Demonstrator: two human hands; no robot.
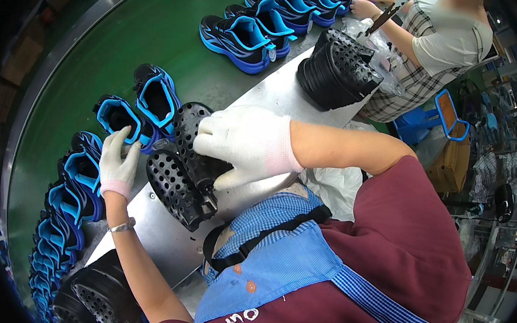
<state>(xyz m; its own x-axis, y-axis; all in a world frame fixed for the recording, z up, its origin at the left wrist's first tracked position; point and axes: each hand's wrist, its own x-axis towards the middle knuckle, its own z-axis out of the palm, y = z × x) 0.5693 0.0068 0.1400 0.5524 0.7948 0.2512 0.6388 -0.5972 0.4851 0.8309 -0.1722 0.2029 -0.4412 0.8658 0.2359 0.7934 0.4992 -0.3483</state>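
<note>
My right hand [245, 140], in a white knit glove, closes around a black perforated plastic shoe tree [189, 128] at the edge of the metal shelf. Beside it, lying on the shelf, is a second black shoe tree [173, 185] full of round holes. My left hand [118, 161], gloved too, has its fingers stretched and apart at the near side of a black sneaker with blue lining [118, 115]. Its fingertips reach the shoe's collar; whether they press on it I cannot tell. The matching sneaker [158, 100] stands just beyond.
A green conveyor belt [121, 39] carries rows of similar sneakers, near left [59, 230] and far right [238, 40]. Stacked black shoe trees [340, 70] stand at the metal shelf's [269, 104] far end, more [99, 295] at lower left. A co-worker [437, 48] handles sneakers at upper right.
</note>
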